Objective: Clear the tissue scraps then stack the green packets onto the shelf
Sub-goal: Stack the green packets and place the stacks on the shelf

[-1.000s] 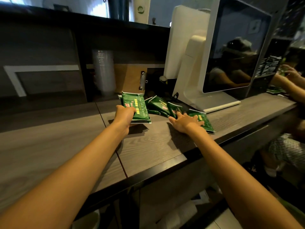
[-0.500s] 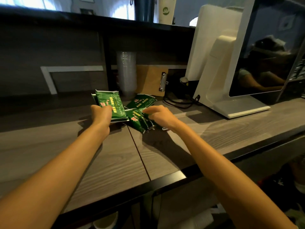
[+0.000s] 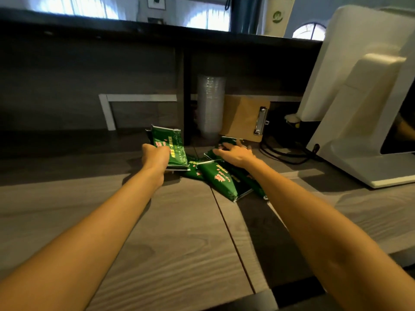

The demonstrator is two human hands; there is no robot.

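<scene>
Green packets with red and yellow print lie on the grey wood counter (image 3: 175, 232). My left hand (image 3: 156, 157) grips a small stack of green packets (image 3: 169, 147), held slightly tilted just above the counter. My right hand (image 3: 234, 152) lies with spread fingers on another green packet (image 3: 224, 142) at the back of a loose pile. Two more loose packets (image 3: 221, 179) lie overlapping in front of that hand, partly under my right forearm. No tissue scraps are visible.
A stack of clear plastic cups (image 3: 211, 106) and a brown clipboard (image 3: 246, 118) lean against the dark back panel. A white point-of-sale monitor stand (image 3: 359, 104) with black cables (image 3: 289, 153) occupies the right. A dark ledge (image 3: 157, 30) runs above.
The view has shifted left, so the monitor now sits further right. My right hand has reached further back onto a rear packet. My left hand still holds its stack.
</scene>
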